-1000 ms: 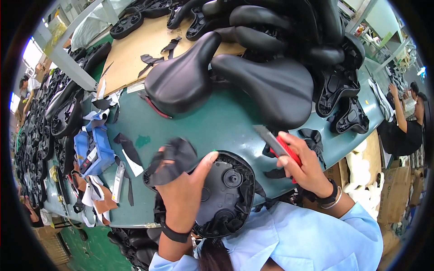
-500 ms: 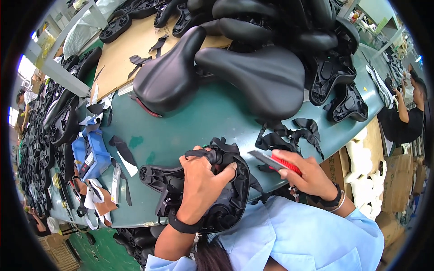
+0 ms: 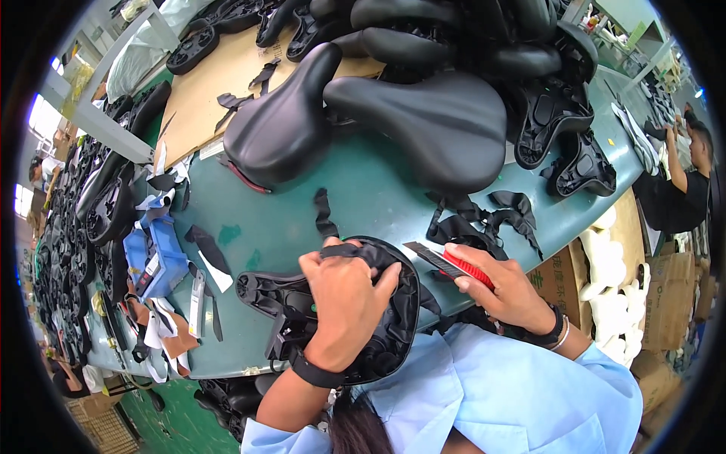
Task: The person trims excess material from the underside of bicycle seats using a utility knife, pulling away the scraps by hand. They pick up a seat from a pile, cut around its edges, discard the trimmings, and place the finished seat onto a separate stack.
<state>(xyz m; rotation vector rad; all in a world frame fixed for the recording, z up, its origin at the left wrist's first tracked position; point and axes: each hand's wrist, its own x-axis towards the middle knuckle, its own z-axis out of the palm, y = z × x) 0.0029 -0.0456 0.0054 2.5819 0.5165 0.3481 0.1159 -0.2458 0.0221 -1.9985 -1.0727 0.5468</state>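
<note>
An upturned black bicycle saddle (image 3: 261, 293), its hollow underside facing up, rests at the table's near edge in front of me. Over its wide end, my left hand (image 3: 342, 299) is closed on a black strip of cover material (image 3: 325, 216), whose loose end sticks out past the fingers onto the table. The palm side and part of the saddle's inside are hidden by that hand. My right hand (image 3: 499, 287) grips a red-handled utility knife (image 3: 470, 270), blade out and pointing left, just right of the saddle's rim and apart from it.
Beyond lie two finished-looking black saddles (image 3: 280, 125), with a pile of saddles (image 3: 408, 49) behind them. Black offcuts (image 3: 476, 227) lie near the knife. At left are a blue bin (image 3: 162, 261) and another cutter (image 3: 197, 303). A co-worker (image 3: 684, 174) is at far right.
My left hand has shifted slightly right, and the black strip now extends outward beyond its fingers. The knife in my right hand has moved a little left and up, toward the saddle.
</note>
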